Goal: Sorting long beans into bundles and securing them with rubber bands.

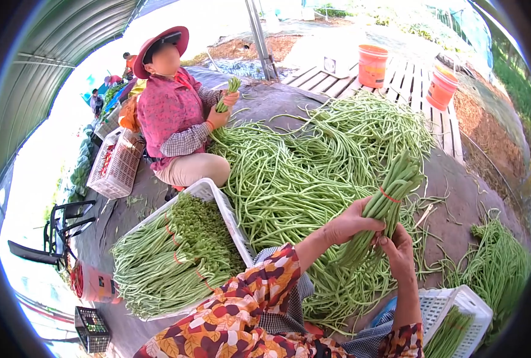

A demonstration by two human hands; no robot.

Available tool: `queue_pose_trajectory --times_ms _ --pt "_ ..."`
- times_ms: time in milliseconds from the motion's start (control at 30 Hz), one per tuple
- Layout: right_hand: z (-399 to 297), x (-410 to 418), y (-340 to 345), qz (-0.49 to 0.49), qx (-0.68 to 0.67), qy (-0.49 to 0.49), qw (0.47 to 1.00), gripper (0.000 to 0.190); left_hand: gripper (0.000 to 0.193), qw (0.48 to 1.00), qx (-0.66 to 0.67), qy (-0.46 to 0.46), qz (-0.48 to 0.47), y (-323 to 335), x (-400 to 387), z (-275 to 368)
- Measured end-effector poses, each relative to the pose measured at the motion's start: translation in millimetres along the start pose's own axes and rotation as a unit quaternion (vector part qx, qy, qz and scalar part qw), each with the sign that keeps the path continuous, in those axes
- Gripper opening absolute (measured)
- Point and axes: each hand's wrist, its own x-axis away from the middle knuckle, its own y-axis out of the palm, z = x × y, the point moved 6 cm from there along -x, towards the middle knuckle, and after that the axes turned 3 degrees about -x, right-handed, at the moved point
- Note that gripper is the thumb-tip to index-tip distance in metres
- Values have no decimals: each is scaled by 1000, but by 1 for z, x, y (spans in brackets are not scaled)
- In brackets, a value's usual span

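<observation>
My left hand (352, 223) grips a bundle of yardlong beans (393, 185), held tilted above a large loose pile of yardlong beans (274, 192). A red band (389, 195) circles the bundle above my thumb. Against the bundle's lower side, my right hand (399, 253) pinches with thumb and fingers; exactly what its fingertips hold is partly hidden. To the left stands a white plastic crate (229, 215) packed with bean bundles (162, 264), several of them with red bands showing.
Across the pile a person (171, 112) in a red hat holds a smaller bean bunch (228, 94). Another white crate (476, 304) stands at lower right, beside more beans (498, 259). Orange buckets (373, 67) and a scale (335, 67) stand on slatted boards. A black chair (55, 235) is at left.
</observation>
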Motion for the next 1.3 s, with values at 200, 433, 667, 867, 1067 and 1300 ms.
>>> queue_pose_trajectory --times_ms 200,433,667,867,1067,1300 --pt "-25 6 11 94 393 -83 911 16 37 994 -105 -24 -17 -5 -6 -14" --pt "-22 11 3 140 481 -113 858 19 39 952 -300 51 -7 -9 -16 -12" --pt "-8 12 7 99 469 -147 865 28 42 986 -155 46 -38 5 -6 -23" --pt "-20 12 1 22 377 -48 925 55 27 998 -30 32 -35 16 -10 -24" --pt "22 7 15 -18 185 39 982 80 33 994 92 49 -30 9 6 -2" --pt "14 10 20 26 157 -18 987 47 39 987 155 47 9 4 -3 -12"
